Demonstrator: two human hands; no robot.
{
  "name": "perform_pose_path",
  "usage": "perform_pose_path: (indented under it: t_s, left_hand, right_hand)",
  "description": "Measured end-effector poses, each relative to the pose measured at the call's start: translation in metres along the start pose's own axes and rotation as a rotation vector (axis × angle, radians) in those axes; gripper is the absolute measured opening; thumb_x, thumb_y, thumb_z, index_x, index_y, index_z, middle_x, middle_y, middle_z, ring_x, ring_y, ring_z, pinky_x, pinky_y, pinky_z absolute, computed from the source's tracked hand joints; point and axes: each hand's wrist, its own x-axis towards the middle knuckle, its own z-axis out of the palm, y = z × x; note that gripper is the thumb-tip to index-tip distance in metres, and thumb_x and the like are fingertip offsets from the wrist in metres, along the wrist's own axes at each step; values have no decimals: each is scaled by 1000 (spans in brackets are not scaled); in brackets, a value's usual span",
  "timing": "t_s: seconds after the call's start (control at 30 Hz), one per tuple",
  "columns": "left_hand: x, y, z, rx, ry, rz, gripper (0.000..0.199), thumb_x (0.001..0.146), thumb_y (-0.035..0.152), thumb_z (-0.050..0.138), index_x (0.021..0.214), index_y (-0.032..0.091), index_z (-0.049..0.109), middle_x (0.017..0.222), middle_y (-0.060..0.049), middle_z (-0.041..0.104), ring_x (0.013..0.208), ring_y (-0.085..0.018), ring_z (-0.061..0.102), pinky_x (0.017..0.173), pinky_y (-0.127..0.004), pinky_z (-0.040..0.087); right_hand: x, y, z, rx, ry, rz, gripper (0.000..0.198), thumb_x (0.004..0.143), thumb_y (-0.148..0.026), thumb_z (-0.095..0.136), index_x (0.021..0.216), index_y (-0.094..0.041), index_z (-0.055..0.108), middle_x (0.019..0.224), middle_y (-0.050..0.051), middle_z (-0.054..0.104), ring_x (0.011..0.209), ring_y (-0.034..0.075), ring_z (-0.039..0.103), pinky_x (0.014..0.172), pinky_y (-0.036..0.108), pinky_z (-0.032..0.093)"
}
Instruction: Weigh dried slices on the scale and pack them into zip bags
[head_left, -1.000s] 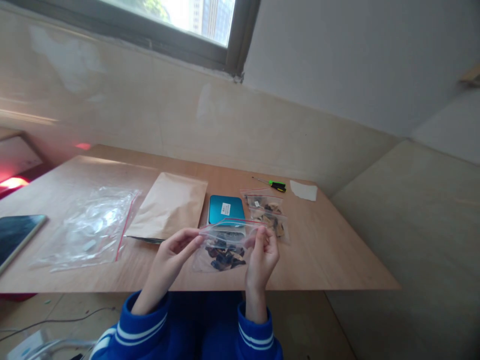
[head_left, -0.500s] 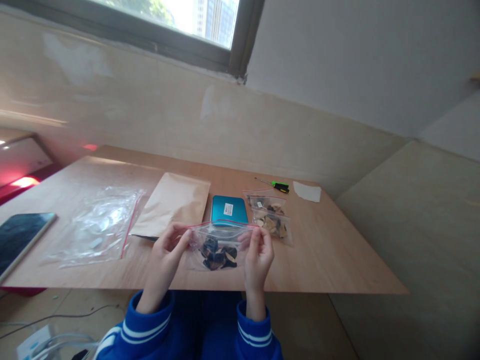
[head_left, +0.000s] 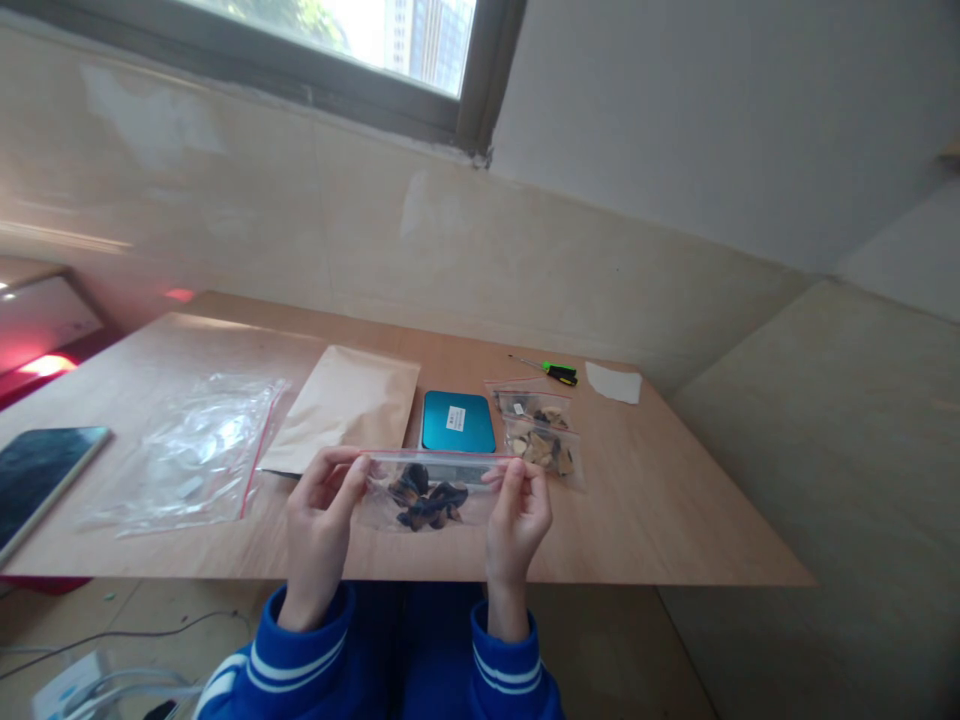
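Note:
A clear zip-lock bag (head_left: 480,510) with dark, brown-edged dried pieces (head_left: 431,497) inside is stretched between my two hands above the table's front edge. My left hand (head_left: 322,505) pinches its upper left corner, and my right hand (head_left: 517,510) pinches the upper right corner. The red-lined top edge runs nearly straight between them. Just beyond the bag lies a teal, flat box-like device (head_left: 457,422) with a white label. Behind my right hand, zip-lock bags (head_left: 544,450) of brown and dark pieces overlap one another. Whether the held bag's seal is closed, I cannot tell.
On the wooden table (head_left: 660,500), a brown paper pouch (head_left: 352,400) lies left of the teal device. Clear plastic bags (head_left: 199,450) and a phone (head_left: 45,480) are farther left. A green-black screwdriver (head_left: 555,371) and a white paper piece (head_left: 613,383) lie at the back right.
My left hand has moved slightly left and my right hand slightly right. The bag's top edge, bowed and slack before, is now pulled straight, and the dark pieces inside have shifted.

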Motion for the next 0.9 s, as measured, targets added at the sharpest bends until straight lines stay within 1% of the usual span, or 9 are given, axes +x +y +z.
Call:
perform_pose_path:
  t_s: [0.07, 0.13, 0.2, 0.27, 0.37, 0.43, 0.5, 0.6, 0.9]
  left_hand:
    - [-1, 0, -2, -7, -12, 15, 20, 84, 40, 63, 83, 20, 61, 71, 2, 64, 70, -15, 63, 65, -23, 50]
    - [-1, 0, -3, -6, -51, 26, 20, 84, 40, 63, 84, 20, 61, 71, 2, 64, 69, -15, 64, 64, -23, 51]
    - [-2, 2, -3, 6, -107, 55, 18, 84, 38, 64, 85, 20, 62, 74, 1, 65, 71, -14, 64, 66, -23, 51]
    - [-4, 5, -2, 13, -165, 100, 15, 84, 34, 64, 85, 20, 63, 77, 0, 66, 74, -14, 65, 68, -23, 52]
    - [-7, 8, 3, 6, -232, 169, 9, 87, 29, 62, 86, 20, 64, 81, 0, 66, 77, -13, 65, 69, -21, 52]
    - [-9, 8, 6, 8, -266, 204, 7, 87, 27, 61, 87, 21, 65, 81, 0, 66, 78, -13, 64, 69, -20, 52]
    - [-11, 8, 8, 20, -294, 216, 7, 87, 26, 61, 88, 21, 65, 82, -1, 66, 78, -13, 64, 70, -21, 52]
    - [-12, 6, 10, 33, -317, 201, 7, 87, 25, 61, 89, 20, 66, 81, -1, 66, 78, -13, 64, 70, -21, 52]
    - [-13, 4, 15, 30, -349, 219, 4, 85, 23, 65, 89, 21, 66, 82, 0, 67, 78, -11, 64, 70, -18, 52]
  right_hand:
    - [3, 4, -3, -23, -52, -7, 31, 96, -42, 47, 75, -20, 55, 67, 0, 62, 66, 15, 61, 67, 29, 48]
    - [6, 6, -7, -90, -91, -68, 26, 95, -40, 48, 84, -20, 58, 80, 4, 67, 77, 17, 64, 74, 32, 49]
    - [9, 3, -12, -195, -130, -182, 22, 93, -39, 53, 102, -20, 60, 100, 8, 68, 96, 21, 63, 85, 37, 48]
    - [9, -5, -15, -293, -237, -315, 29, 91, -38, 59, 116, -23, 58, 116, 9, 66, 112, 24, 58, 97, 42, 42]
    - [5, -23, -13, -334, -488, -463, 28, 90, -38, 62, 115, -26, 61, 114, 5, 69, 116, 24, 57, 103, 41, 35]
    - [2, -32, -10, -305, -561, -507, 16, 91, -35, 62, 104, -26, 65, 101, 2, 73, 107, 22, 61, 98, 38, 38]
    - [-1, -36, -7, -276, -552, -508, 7, 92, -29, 60, 92, -25, 66, 87, 0, 74, 92, 19, 65, 88, 34, 42]
    - [-2, -35, -5, -253, -523, -489, 11, 93, -24, 59, 84, -24, 65, 78, -1, 72, 76, 17, 64, 77, 32, 44]
    - [-9, -26, 0, -320, -357, -499, 20, 96, -19, 52, 76, -22, 56, 72, -1, 65, 71, 16, 57, 72, 30, 42]
